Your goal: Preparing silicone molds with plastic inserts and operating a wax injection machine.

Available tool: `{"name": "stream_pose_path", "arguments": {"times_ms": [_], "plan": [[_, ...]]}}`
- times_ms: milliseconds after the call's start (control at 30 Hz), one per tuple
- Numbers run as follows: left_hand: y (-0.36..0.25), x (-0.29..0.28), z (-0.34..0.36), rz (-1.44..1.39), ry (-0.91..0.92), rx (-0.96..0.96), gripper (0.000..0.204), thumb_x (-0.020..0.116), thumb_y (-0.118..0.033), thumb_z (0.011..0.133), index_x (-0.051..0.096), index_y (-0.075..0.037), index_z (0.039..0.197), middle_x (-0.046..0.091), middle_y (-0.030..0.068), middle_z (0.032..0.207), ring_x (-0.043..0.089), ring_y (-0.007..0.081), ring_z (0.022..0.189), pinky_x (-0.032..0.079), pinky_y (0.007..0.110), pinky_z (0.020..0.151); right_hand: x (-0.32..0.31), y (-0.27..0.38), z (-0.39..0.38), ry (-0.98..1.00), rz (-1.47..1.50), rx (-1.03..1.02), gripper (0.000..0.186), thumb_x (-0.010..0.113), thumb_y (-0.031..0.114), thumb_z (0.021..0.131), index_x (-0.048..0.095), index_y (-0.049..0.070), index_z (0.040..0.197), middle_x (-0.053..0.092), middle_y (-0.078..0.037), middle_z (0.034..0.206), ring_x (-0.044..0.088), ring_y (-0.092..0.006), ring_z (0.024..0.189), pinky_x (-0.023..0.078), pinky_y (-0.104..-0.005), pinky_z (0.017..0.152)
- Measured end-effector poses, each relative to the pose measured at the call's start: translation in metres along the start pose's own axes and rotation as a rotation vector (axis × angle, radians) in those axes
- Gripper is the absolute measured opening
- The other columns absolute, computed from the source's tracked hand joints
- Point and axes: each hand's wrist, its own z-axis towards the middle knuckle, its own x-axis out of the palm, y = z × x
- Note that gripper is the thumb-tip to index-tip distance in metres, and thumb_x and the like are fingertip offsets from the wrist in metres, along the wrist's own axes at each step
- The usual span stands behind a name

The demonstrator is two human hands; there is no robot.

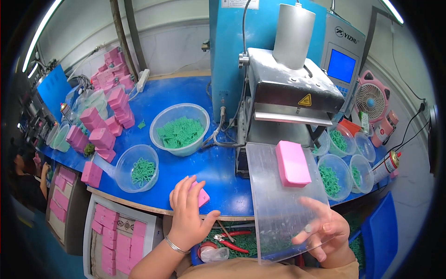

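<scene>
My left hand (190, 214), wearing a silver bangle, is over a small pink block (200, 197) at the table's front edge, fingers apart and curved beside it, thumb out. My right hand (325, 232) is at the clear plastic plate (274, 218), gripping its lower right part with some fingers seen through it; a small round silver piece shows among them. A larger pink block (292, 162) lies on the plate's upper part, in front of the metal press (292, 88).
Bowls of green pieces (179, 132) stand on the blue table (186, 88), with stacked pink blocks (102, 137) left and a fan (369, 97) and spray can (385, 165) right. Below are red-handled pliers (232, 246) and crates of pink blocks (111, 237). Another person (30, 186) is far left.
</scene>
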Motion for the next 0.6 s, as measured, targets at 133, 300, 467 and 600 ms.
{"name": "stream_pose_path", "arguments": {"times_ms": [133,300,467,600], "plan": [[-0.025,-0.022,0.017,-0.273,-0.142,0.158,0.063,0.058,-0.051,0.078,0.049,-0.001,0.115,0.040,0.0205,0.124,0.035,0.0373,0.117,0.024,0.047,0.097,-0.016,0.002,-0.006,-0.111,-0.265,0.083,0.068,0.038,-0.006,0.081,0.004,0.000,0.139,0.040,-0.046,0.113,0.062,-0.0440,0.073,0.053,-0.0430,0.065],[-0.060,-0.043,0.039,-0.157,0.020,0.327,0.057,0.063,-0.044,0.075,0.051,-0.009,0.118,0.042,0.0191,0.128,0.034,0.0391,0.120,0.021,0.051,0.099,-0.019,-0.009,-0.001,-0.213,-0.698,0.283,0.063,0.043,-0.007,0.081,0.016,-0.002,0.138,0.048,-0.035,0.115,0.064,-0.0379,0.079,0.053,-0.0409,0.070],[-0.063,-0.038,0.036,-0.107,0.060,0.505,0.053,0.075,-0.033,0.060,0.059,-0.022,0.109,0.045,0.0139,0.124,0.037,0.0351,0.118,0.016,0.058,0.099,-0.023,-0.014,0.000,-0.185,-0.857,0.467,0.057,0.044,-0.001,0.086,0.019,0.001,0.138,0.048,-0.027,0.121,0.062,-0.0268,0.088,0.049,-0.0308,0.077],[-0.058,-0.030,0.024,-0.197,-0.115,0.535,0.039,0.073,-0.030,0.063,0.063,-0.026,0.101,0.045,0.0071,0.115,0.040,0.0309,0.113,0.020,0.060,0.099,-0.046,-0.020,0.001,-0.095,-0.989,0.393,0.048,0.043,0.003,0.089,0.028,0.002,0.135,0.050,-0.017,0.123,0.059,-0.0203,0.095,0.045,-0.0306,0.083]]}}
